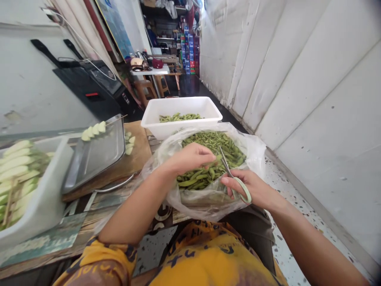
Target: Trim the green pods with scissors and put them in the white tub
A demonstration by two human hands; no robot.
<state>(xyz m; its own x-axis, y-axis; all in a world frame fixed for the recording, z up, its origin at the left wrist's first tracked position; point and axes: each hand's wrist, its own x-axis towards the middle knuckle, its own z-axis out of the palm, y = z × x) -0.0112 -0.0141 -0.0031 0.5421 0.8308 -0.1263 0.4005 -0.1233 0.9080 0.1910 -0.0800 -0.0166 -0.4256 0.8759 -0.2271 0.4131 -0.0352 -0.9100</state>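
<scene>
On our table (70,234), a clear plastic bag (256,153) lies wide open around a heap of green bean pods (195,180), and the white tub (168,129) just beyond it holds more of them. Over the heap, our right hand (248,183) has its fingers clamped around the scissors (228,170), blades parted, and our left hand (194,157) has its fingertips pinched together on a single pod (219,158) beside the blades.

The left hand (193,158) pinches a pod (219,158). Beside its fingers (208,159), the right hand (253,183) holds scissors (229,170); below these fingers, pods (196,178) lie in a bag (254,147).
</scene>
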